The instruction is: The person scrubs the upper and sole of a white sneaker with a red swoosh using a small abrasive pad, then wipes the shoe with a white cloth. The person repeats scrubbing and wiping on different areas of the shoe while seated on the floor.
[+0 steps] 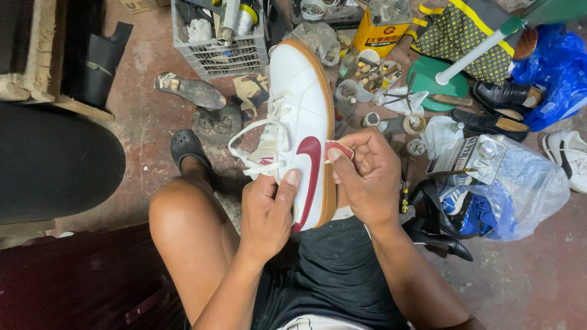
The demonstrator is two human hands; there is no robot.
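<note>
Stained concrete floor (pixel 147 122) spreads under a cluttered cobbler's corner. At centre, a white sneaker (pixel 299 122) with a red side mark and tan sole edge stands toe-up over the person's lap. Left hand (pixel 266 211) is clamped on its heel end, thumb across the red mark. Right hand (pixel 367 177) pinches a small red-and-white pad (pixel 339 148) against the sole edge. Grey crate (pixel 220 49) lies at 11 o'clock, yellow can (pixel 379 33) at 1, black shoes (pixel 498 107) at 2, blue bag (pixel 520 183) at 3.
</note>
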